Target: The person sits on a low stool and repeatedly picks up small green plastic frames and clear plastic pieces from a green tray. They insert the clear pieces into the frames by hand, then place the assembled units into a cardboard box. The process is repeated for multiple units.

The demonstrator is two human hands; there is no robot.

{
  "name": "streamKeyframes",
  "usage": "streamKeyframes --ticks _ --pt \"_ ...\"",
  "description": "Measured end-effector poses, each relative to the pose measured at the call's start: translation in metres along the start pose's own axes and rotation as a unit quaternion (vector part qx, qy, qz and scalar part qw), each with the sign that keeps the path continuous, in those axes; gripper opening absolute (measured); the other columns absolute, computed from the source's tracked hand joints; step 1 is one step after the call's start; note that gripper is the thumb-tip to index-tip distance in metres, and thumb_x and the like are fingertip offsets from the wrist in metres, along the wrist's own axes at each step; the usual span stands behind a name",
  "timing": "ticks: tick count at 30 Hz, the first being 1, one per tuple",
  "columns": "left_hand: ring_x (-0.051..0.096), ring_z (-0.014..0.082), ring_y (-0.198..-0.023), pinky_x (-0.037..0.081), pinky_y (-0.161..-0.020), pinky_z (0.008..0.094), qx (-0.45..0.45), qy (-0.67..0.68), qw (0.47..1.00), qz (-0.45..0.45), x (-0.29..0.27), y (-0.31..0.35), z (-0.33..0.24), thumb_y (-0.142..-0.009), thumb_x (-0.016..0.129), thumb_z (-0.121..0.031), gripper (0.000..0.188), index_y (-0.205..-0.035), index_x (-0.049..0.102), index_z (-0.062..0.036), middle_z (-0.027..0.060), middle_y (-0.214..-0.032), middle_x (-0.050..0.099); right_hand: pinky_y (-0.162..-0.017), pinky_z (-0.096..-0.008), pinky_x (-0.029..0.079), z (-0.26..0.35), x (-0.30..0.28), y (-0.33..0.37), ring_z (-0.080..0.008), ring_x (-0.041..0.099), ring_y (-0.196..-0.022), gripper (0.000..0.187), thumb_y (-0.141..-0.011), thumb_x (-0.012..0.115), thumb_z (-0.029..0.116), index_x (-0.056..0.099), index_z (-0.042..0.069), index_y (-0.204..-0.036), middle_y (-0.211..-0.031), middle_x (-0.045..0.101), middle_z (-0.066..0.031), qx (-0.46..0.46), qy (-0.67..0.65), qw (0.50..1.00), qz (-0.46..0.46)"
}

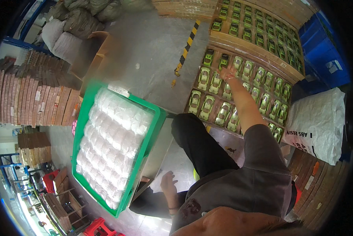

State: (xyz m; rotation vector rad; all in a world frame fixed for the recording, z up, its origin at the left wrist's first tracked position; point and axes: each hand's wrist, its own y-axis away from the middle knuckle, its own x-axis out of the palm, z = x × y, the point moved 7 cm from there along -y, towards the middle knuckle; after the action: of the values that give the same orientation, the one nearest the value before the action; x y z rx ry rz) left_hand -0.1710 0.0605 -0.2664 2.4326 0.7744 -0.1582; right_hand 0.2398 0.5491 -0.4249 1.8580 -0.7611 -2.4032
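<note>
My right arm stretches out to the far right, over a tray (202,84) of green toy cars. On it, my right hand (227,72) has its fingers spread among the cars, beside a dark green toy car (223,60) and a paler toy car (238,63). Its fingertips are partly lost against the cars, and I see nothing lifted in it. A band circles that wrist. Low in the middle, my left hand (169,187) hangs over my leg with fingers apart, holding nothing. Nearest to it is a green crate (155,118) filled with clear plastic-wrapped pieces (109,141).
Behind the tray stands another cardboard tray (255,45) of green cars. A white sack (316,124) and blue bins (326,47) border the right. Stacked cardboard (35,90) and bulging sacks (80,23) line the left. Striped tape (188,45) crosses the floor; a red stool (98,228) sits lower left.
</note>
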Motion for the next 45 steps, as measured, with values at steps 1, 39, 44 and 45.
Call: streamKeyframes --ticks 1,39,44,45 --pt "0.062 0.0195 -0.087 0.053 -0.063 0.0287 0.007 -0.007 1.0 0.004 0.001 -0.003 -0.003 -0.092 0.054 -0.022 0.031 -0.107 0.061 0.0034 0.0119 -0.103 0.063 -0.109 -0.0617 0.009 -0.007 0.007 -0.007 -0.0417 -0.001 -0.141 0.065 -0.087 0.046 0.06 0.047 0.016 -0.136 -0.153 0.003 -0.024 0.038 -0.006 0.999 0.026" --pt "0.063 0.0222 -0.087 0.051 -0.076 0.0318 0.016 0.298 0.939 0.173 0.013 0.036 -0.037 -0.099 0.042 -0.033 0.043 -0.127 0.041 -0.0008 0.0127 -0.104 0.059 -0.089 -0.0407 0.048 0.533 -0.111 0.328 -0.0334 0.059 -0.104 0.022 -0.081 0.056 0.008 0.066 0.002 -0.099 -0.111 0.061 -0.0182 -0.638 0.114 0.758 -0.07" --pt "0.064 0.0231 -0.085 0.051 -0.072 0.0324 0.057 0.265 0.949 0.159 -0.001 0.03 -0.044 -0.098 0.042 -0.04 0.045 -0.118 0.045 -0.0009 0.0134 -0.103 0.06 -0.09 -0.0418 0.046 0.529 -0.125 0.336 -0.0323 0.056 -0.108 0.029 -0.079 0.061 0.016 0.062 0.002 -0.104 -0.111 0.06 -0.0181 -0.68 0.089 0.724 -0.075" --pt "0.064 0.0231 -0.085 0.051 -0.072 0.0327 0.062 0.268 0.948 0.157 0.0 0.031 -0.044 -0.098 0.042 -0.042 0.046 -0.118 0.045 -0.001 0.0137 -0.103 0.06 -0.087 -0.0423 0.046 0.524 -0.134 0.339 -0.032 0.055 -0.107 0.034 -0.078 0.064 0.02 0.06 0.003 -0.107 -0.106 0.06 -0.0176 -0.704 0.03 0.705 -0.082"
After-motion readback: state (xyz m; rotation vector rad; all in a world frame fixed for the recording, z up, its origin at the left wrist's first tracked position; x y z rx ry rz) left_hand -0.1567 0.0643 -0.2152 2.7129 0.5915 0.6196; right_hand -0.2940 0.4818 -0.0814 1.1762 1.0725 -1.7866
